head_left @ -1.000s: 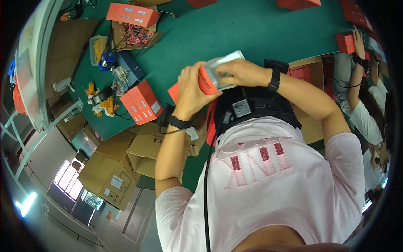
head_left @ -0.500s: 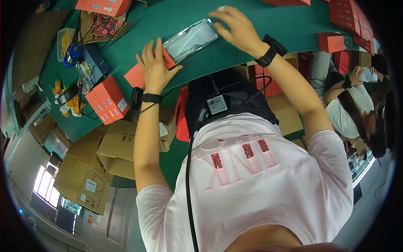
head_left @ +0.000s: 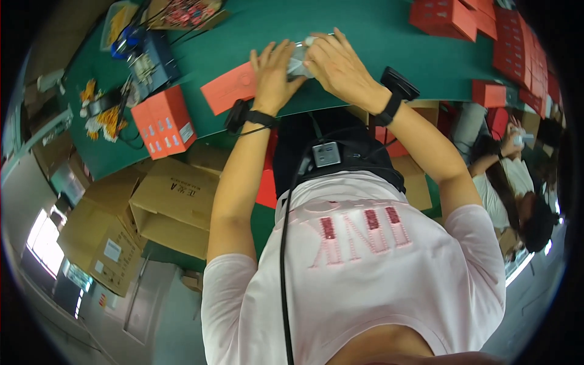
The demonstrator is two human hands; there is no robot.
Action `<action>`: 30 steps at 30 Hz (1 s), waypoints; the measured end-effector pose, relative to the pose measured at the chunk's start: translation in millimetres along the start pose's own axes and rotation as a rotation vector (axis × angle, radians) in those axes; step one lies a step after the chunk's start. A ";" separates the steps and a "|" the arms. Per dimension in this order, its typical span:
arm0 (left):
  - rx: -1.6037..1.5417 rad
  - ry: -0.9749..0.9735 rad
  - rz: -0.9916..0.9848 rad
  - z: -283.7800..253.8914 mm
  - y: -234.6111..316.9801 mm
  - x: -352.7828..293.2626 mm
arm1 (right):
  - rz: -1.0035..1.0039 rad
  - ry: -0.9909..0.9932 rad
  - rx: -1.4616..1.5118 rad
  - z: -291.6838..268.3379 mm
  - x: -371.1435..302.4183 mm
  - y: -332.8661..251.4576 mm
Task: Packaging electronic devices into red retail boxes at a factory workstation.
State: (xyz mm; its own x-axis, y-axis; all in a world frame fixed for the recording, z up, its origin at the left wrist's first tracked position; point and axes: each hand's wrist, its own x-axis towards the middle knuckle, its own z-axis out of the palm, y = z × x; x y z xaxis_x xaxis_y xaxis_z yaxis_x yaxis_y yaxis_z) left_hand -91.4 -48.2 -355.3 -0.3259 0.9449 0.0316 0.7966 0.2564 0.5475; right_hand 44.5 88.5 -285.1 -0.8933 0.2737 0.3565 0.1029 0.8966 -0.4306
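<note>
A shiny clear plastic bag [head_left: 297, 62], folded smaller and partly hidden by my fingers, is between my hands over the green table. My left hand [head_left: 272, 76] grips its left side, thumb apart below and fingers bent at the top. On the other side, my right hand [head_left: 336, 67] curls over the bag's right edge; a white cover sits on one fingertip. Just left of my left hand lies a flat red box [head_left: 229, 89], its right end passing behind that hand. Both wrists wear black straps with small devices.
A red carton [head_left: 163, 121] stands left at the table edge [head_left: 210, 135], near a blue metal fixture [head_left: 159, 58] and yellow wires [head_left: 109, 123]. Red boxes [head_left: 447, 18] are stacked at the far right. A co-worker [head_left: 508, 182] sits at right; open cardboard boxes [head_left: 176, 204] stand lower left.
My right hand has come down and left onto the bag. My left hand has shifted right, off the red box to the bag, which now looks bunched. The view has shifted too.
</note>
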 end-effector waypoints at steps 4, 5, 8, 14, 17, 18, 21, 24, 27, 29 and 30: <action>-0.322 0.261 0.138 -0.7 26.0 7.3 | 0.252 -0.192 0.130 -4.7 6.4 -4.5; -0.405 0.270 0.242 -0.8 32.0 6.4 | 0.297 -0.141 0.200 -7.9 9.6 -11.5; -0.449 0.328 0.253 -2.6 44.8 4.6 | 0.398 -0.106 0.300 -34.5 25.7 -28.7; -1.124 0.624 -0.138 -70.0 96.7 20.7 | 0.576 0.422 0.718 -104.3 50.8 -18.1; -1.818 0.598 -0.456 -97.6 75.1 26.6 | 0.716 0.336 0.843 -141.4 54.5 -56.4; -1.914 0.567 -0.529 -104.3 69.2 27.5 | 0.635 0.295 0.691 -142.9 41.5 -58.9; -2.020 0.484 -0.649 -113.8 63.0 28.3 | 0.437 0.162 0.530 -150.0 27.2 -81.2; -2.196 0.473 -0.767 -106.8 48.2 20.8 | 0.328 0.107 0.358 -156.9 23.7 -103.3; -2.210 0.511 -0.816 -104.2 48.8 18.0 | 0.303 -0.050 0.390 -144.4 15.5 -119.0; -2.178 0.544 -0.805 -106.7 53.8 20.1 | 0.483 -0.081 0.437 -125.6 16.1 -116.4; -2.144 0.588 -0.797 -109.0 55.9 19.9 | 0.545 -0.143 0.468 -123.6 19.1 -113.1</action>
State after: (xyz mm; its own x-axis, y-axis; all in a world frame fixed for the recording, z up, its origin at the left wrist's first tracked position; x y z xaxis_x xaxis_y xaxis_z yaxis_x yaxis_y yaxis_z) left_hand -108.8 -37.3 -232.9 -0.5472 0.5716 -0.6114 -0.8314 -0.4552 0.3186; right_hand 69.9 35.3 -127.1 -0.8202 0.5618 -0.1078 0.3802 0.3946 -0.8365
